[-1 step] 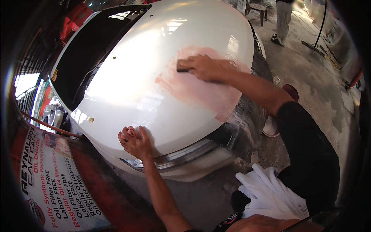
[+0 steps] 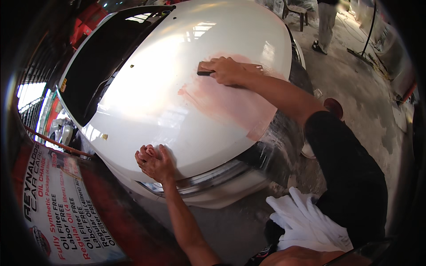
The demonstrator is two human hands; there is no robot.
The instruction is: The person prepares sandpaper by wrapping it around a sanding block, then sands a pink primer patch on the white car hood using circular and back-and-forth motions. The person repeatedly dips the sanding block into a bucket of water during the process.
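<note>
My right hand [image 2: 228,71] is closed around a sanding block [image 2: 205,68], brown with a dark underside, which lies against the white car hood [image 2: 199,133]. Under and around the block spreads a dull pinkish patch [image 2: 235,104] with smeared, uneven edges. My left hand [image 2: 156,165] rests at the hood's near left edge, above the headlight. Its fingers are curled round something small and pinkish that I cannot make out, with the thumb held apart.
A white cloth [image 2: 306,221] hangs by my body. Dark sheeting [image 2: 279,146] covers the car's front. At left stands a printed sign board [image 2: 71,208]. A person [image 2: 326,26] stands far right, near a stool [image 2: 296,13]; a dark red round object [image 2: 333,106] is on the floor.
My right hand and the sanding block have slid a little up and to the left over the pinkish patch. My left hand stays in place.
</note>
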